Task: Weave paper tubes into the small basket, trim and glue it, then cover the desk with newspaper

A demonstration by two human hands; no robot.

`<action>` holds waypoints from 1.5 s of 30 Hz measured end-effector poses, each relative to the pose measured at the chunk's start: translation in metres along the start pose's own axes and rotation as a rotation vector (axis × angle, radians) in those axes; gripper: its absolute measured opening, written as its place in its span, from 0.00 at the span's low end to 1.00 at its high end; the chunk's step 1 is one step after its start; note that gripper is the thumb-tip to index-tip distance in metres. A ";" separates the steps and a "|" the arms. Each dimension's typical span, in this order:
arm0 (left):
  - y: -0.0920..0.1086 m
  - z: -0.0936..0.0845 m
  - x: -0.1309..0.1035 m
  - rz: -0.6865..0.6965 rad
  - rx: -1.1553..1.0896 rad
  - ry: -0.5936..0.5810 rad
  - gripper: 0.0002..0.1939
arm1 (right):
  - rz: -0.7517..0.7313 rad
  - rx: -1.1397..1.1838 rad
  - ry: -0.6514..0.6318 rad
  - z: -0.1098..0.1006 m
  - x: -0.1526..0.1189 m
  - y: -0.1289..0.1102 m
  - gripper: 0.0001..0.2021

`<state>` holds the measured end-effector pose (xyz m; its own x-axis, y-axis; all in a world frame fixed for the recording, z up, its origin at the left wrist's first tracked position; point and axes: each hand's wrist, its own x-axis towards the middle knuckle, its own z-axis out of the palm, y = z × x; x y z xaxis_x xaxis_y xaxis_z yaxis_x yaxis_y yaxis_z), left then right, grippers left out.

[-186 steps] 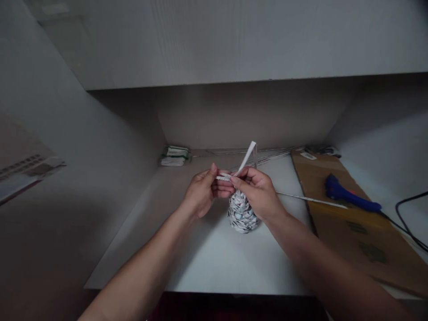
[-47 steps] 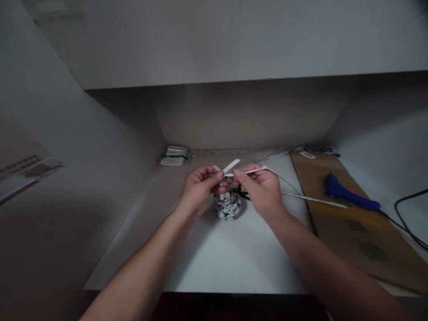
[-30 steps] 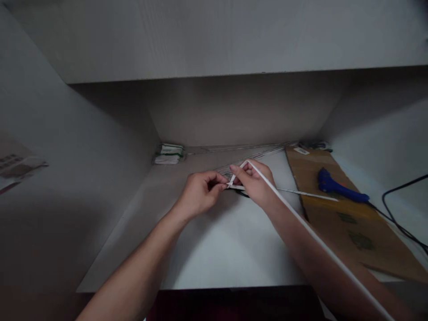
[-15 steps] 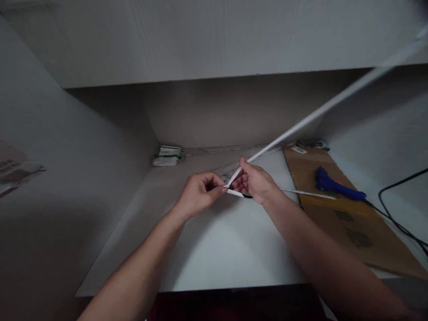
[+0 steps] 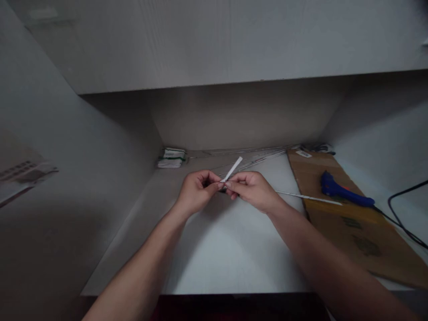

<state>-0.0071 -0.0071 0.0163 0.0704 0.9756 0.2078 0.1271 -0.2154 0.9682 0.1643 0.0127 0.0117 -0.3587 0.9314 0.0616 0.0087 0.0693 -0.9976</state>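
Fingertips nearly touching, both hands meet above the white surface in the middle of the head view. My left hand pinches the base of a white strip. Against the same spot, my right hand presses its thumb and fingers together on the strip. The strip's short free end slants up and to the right from the fingertips. A thin white wrapped stick extends rightwards from behind my right hand over the cardboard; whether either hand holds it is hidden.
A blue glue gun with a black cable lies on brown cardboard at the right. Thin wires lie along the back, near a white and green packet. A large panel overhangs the work surface.
The long white strip that stretched to the upper right is no longer seen; only a short end shows. My right hand has turned and closed in on my left. The view has shifted slightly.
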 end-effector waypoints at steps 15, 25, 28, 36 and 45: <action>-0.017 0.015 -0.009 0.581 0.491 0.133 0.14 | 0.224 0.312 0.072 -0.003 0.004 -0.003 0.10; -0.023 0.012 -0.003 0.796 0.749 0.136 0.14 | 0.109 0.263 0.044 -0.006 0.003 -0.002 0.19; -0.018 0.012 -0.004 0.594 0.494 0.106 0.13 | 0.066 0.166 0.060 -0.007 0.004 -0.002 0.17; 0.000 0.002 -0.003 -0.045 -0.050 -0.064 0.14 | -0.200 -0.262 -0.021 -0.010 -0.006 -0.007 0.08; 0.002 0.013 -0.008 -0.098 -0.231 0.048 0.14 | -0.313 -0.531 -0.035 -0.009 -0.020 -0.012 0.07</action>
<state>0.0051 -0.0157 0.0152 0.0210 0.9934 0.1129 -0.0989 -0.1103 0.9890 0.1797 -0.0034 0.0226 -0.4500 0.8264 0.3384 0.3582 0.5142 -0.7793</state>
